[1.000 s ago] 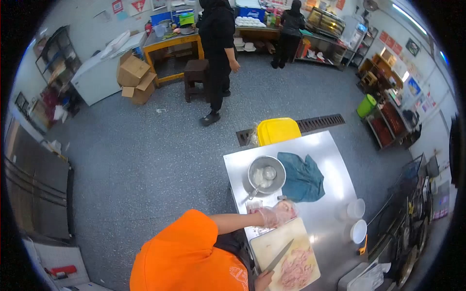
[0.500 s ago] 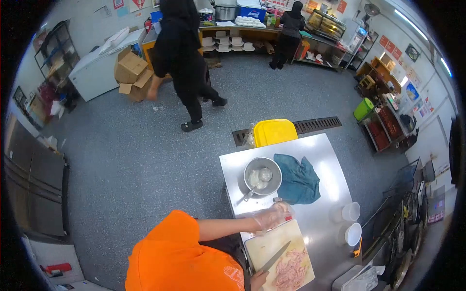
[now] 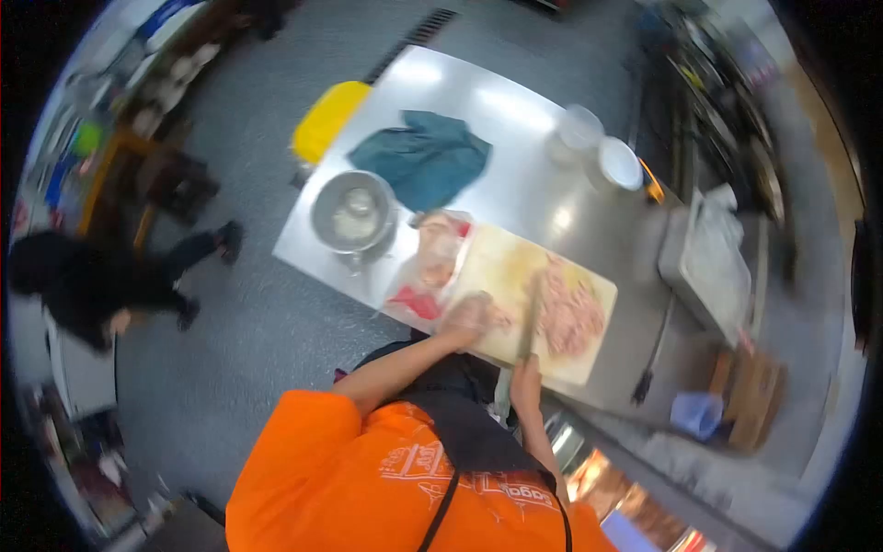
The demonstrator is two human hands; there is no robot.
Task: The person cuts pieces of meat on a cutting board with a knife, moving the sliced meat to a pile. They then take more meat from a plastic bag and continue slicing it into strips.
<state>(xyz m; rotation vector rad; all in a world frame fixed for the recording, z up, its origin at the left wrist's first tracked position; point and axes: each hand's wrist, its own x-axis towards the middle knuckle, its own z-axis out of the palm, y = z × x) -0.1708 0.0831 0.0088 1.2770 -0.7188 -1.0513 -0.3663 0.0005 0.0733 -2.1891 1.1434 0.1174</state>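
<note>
My right hand (image 3: pixel 526 385) is closed round the handle of a knife (image 3: pixel 532 317), whose blade lies across the white cutting board (image 3: pixel 492 262). To the right of the blade is a heap of sliced raw meat (image 3: pixel 570 313). On the board's left side, my left hand (image 3: pixel 466 320) in a clear glove is closed on a piece of raw meat (image 3: pixel 498 318); motion blurs its fingers. Just beyond that hand, a clear plastic bag (image 3: pixel 432 262) with red marks and more meat inside lies against the board's left edge.
A metal pot (image 3: pixel 353 213) with a ladle stands left on the steel table (image 3: pixel 515 120), beside a green cloth (image 3: pixel 428 158). White tubs (image 3: pixel 621 164) stand at the back right. A metal tray (image 3: pixel 704 267) is further right. A person in black (image 3: pixel 101 276) is at far left.
The view has swung right and down over the board. My left hand has come from the bag onto the board with a piece of meat. The knife stays in my right hand.
</note>
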